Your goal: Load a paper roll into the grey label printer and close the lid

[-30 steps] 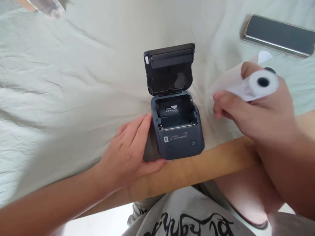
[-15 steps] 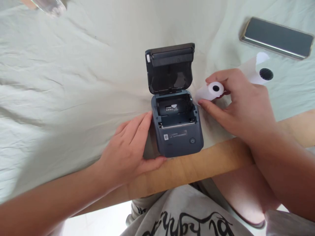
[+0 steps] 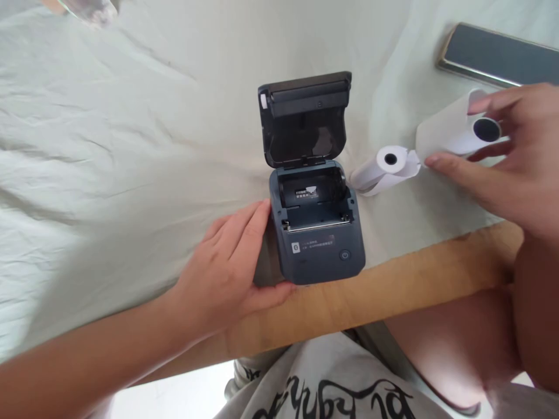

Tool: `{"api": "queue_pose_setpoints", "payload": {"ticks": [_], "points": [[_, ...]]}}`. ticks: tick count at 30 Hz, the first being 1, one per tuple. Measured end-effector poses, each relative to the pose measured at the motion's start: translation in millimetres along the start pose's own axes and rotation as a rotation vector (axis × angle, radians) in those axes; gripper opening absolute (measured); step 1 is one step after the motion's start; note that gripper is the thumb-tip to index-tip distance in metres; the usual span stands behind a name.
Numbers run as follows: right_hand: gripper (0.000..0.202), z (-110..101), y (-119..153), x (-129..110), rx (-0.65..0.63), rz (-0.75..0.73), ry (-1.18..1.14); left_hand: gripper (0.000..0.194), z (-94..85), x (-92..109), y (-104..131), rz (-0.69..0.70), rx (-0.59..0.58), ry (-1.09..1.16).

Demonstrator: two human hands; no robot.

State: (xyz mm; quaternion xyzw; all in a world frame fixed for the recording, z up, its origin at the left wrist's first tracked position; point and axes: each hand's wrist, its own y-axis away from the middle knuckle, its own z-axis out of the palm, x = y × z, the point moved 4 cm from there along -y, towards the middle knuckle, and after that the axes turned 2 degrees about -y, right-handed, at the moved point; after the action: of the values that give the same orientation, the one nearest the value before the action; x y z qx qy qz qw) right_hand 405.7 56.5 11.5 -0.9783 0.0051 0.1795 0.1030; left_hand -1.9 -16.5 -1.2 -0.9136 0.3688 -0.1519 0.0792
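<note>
A dark blue portable label printer [image 3: 323, 262] stands on the cloth with its lid [image 3: 305, 128] raised and its paper bay bare. My left hand [image 3: 231, 256] grips its left side, fingers along the side and thumb at the front edge. To the right of the printer lies a small white paper roll [image 3: 379, 171], its loose end curling out. Beyond it, my right hand [image 3: 510, 151] is closed around a larger white paper roll [image 3: 445, 131] with a dark hollow core, thumb at the near side and fingers over the far side.
A phone [image 3: 502, 55] lies at the upper right, partly out of frame. Something clear and shiny [image 3: 94, 11] sits at the top left. Wrinkled pale cloth [image 3: 131, 116] covers the table up to a bare wooden edge [image 3: 393, 279] near my lap.
My right hand has let go of the small roll beside the printer and moved right to the larger roll. The printer and my left hand stay nearly in place.
</note>
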Motion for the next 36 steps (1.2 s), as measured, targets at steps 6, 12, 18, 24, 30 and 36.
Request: {"api": "queue_pose_setpoints", "payload": {"ticks": [6, 12, 18, 24, 30, 36], "points": [[0.056, 8, 6, -22, -0.095, -0.104, -0.212, 0.098, 1.3, -2, 1, -0.028, -0.009, 0.041], [0.034, 5, 11, -28, -0.019, -0.251, -0.163, 0.095, 2.8, -4, 0, -0.026, -0.026, 0.028], [0.055, 12, 14, -36, -0.094, -0.247, -0.385, 0.096, 1.6, -4, 1, -0.027, -0.027, 0.059], [0.092, 17, 18, -27, -0.048, -0.052, -0.459, 0.107, 2.5, -5, 3, -0.035, -0.043, 0.063], [0.047, 17, 20, -23, -0.071, -0.107, -0.243, 0.109, 2.3, -4, 2, -0.032, -0.021, 0.058], [0.062, 15, 22, -29, -0.116, -0.155, -0.332, 0.106, 1.3, -4, 2, -0.039, -0.030, 0.063]]}}
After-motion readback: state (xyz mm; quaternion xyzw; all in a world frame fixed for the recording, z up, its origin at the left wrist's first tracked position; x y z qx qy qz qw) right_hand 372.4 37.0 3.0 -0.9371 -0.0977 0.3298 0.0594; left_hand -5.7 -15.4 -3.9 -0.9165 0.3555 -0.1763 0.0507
